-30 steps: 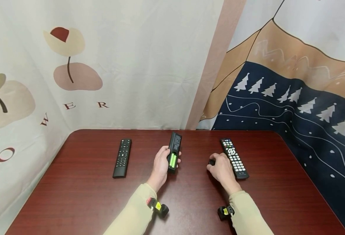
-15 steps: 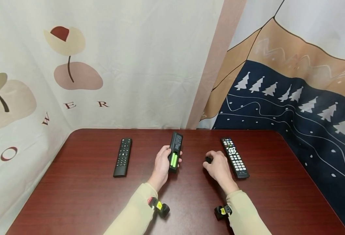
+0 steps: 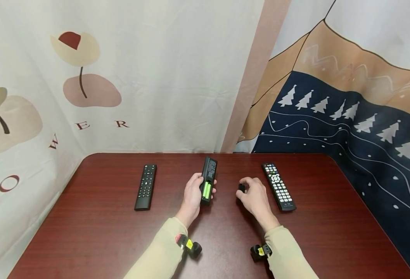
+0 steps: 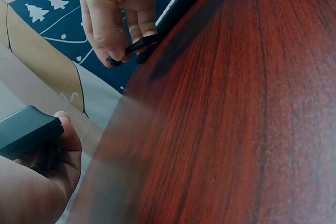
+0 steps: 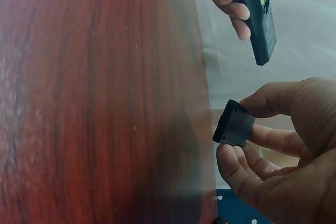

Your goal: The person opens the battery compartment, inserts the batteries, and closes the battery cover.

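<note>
My left hand grips a black remote control with its back turned up. Its battery compartment lies uncovered, and two green batteries sit side by side in it. In the left wrist view the remote shows only its end, above the palm. To the right, my right hand pinches a small black battery cover between thumb and fingers. That cover is held above the table, apart from the remote, and in the head view fingers hide part of it.
A second black remote lies face up on the left of the dark red table. Another remote with white buttons lies just right of my right hand. Printed curtains hang behind the table's far edge.
My right hand has moved left with the battery cover, away from the white-buttoned remote and closer to the one in my left hand. The left hand has barely moved.
</note>
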Action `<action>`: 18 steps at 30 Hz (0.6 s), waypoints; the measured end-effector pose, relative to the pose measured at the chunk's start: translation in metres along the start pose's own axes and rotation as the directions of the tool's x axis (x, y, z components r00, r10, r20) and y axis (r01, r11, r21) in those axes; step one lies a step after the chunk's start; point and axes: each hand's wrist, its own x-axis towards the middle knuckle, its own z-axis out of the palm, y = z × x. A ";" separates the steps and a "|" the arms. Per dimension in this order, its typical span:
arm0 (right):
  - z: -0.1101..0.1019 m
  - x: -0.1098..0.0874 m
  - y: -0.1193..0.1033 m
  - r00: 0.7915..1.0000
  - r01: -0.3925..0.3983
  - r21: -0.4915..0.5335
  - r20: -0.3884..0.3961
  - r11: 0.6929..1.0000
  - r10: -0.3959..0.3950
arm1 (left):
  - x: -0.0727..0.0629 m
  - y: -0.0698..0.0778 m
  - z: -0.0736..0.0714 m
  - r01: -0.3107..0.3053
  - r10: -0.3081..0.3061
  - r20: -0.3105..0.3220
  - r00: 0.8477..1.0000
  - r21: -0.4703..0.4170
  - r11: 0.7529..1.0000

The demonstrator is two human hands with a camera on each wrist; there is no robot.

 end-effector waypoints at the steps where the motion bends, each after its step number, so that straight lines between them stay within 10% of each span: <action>1: 0.000 0.000 0.000 1.000 0.003 0.004 -0.003 1.000 -0.003 | 0.000 0.000 0.000 0.001 -0.001 0.000 1.000 0.000 1.000; 18: 0.008 -0.003 -0.012 0.998 0.039 0.086 -0.048 0.996 -0.035 | 0.000 -0.001 0.000 0.008 -0.008 0.010 1.000 -0.004 1.000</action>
